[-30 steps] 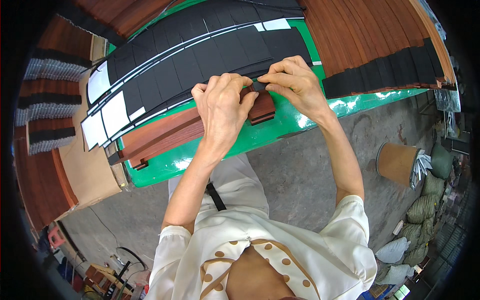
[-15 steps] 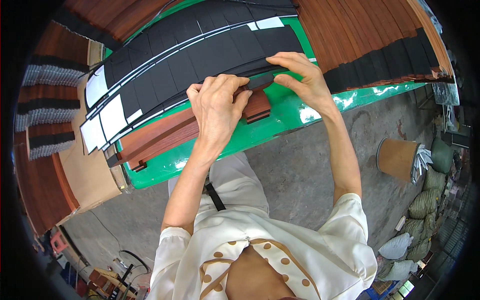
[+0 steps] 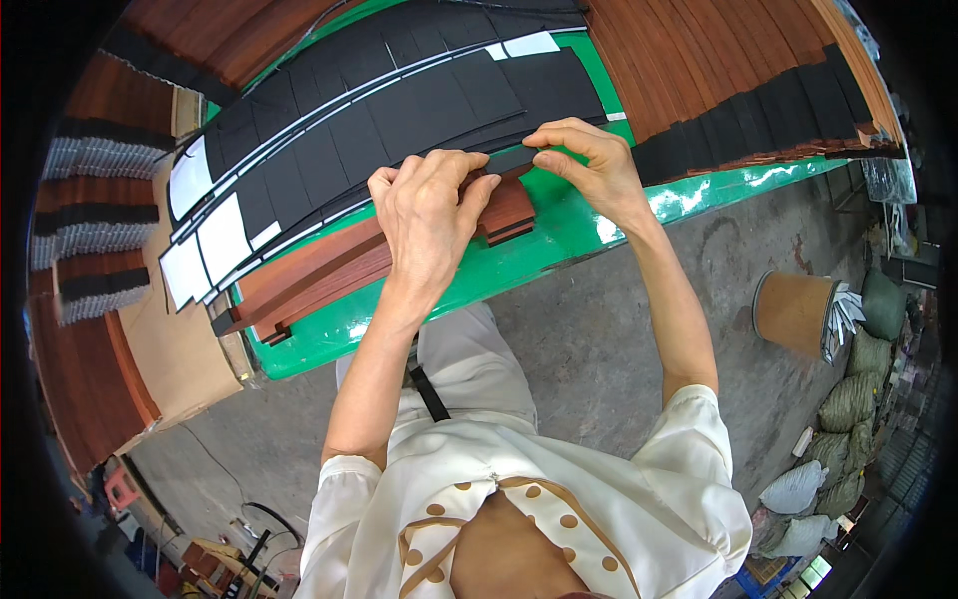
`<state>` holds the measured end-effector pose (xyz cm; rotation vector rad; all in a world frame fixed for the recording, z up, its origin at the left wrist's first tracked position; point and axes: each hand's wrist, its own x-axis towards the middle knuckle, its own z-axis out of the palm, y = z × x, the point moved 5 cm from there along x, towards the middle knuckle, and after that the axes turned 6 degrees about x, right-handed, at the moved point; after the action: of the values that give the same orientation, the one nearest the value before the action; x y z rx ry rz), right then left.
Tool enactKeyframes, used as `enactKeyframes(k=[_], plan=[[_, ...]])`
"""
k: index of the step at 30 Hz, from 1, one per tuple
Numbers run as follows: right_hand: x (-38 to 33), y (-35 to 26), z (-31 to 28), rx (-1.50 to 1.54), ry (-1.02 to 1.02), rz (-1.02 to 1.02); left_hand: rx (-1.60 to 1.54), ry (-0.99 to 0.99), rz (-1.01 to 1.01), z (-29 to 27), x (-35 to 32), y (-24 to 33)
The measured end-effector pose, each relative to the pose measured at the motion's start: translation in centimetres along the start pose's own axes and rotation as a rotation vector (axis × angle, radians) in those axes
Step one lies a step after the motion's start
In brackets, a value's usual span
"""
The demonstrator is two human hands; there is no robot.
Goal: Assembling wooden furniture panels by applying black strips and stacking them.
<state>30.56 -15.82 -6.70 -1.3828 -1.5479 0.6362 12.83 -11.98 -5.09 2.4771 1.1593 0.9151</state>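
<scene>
- We look steeply down from a head-worn fisheye camera, picture upright.
- We face forward over both forearms (image 3: 374, 374) toward the left hand's (image 3: 424, 215) grip, above centre and fairly near.
- Nearest us, below the grip, spreads the white blouse (image 3: 619, 464).
- Around the grip, the green tabletop (image 3: 571, 222) stretches sideways.

The wooden boards (image 3: 344, 285) are reddish brown, the small strip (image 3: 512, 160) black and the tabletop (image 3: 561, 208) bright green. The sheets (image 3: 349, 125) are black with white borders and patches. The stacked planks (image 3: 699, 70) show streaky red-brown and black ends. The shirt (image 3: 679, 479) is cream, its collar (image 3: 551, 507) tan-edged with tan dots; trousers (image 3: 479, 359) off-white, drum (image 3: 793, 309) tan, floor (image 3: 589, 319) grey
</scene>
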Motion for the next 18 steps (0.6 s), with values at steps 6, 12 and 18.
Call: enactKeyframes(k=[6,12,18], plan=[[-0.3,0.2,1.0,0.086,0.043,0.062,0.049,0.056,0.049,-0.5,-0.1,-0.1],[-1.6,0.5,2.2,0.130,0.220,0.097,0.119,0.231,0.236,0.4,-0.6,0.3],[-1.8,-0.2,5.4,0.190,0.409,0.236,0.154,0.284,0.232,0.7,-1.1,0.3]])
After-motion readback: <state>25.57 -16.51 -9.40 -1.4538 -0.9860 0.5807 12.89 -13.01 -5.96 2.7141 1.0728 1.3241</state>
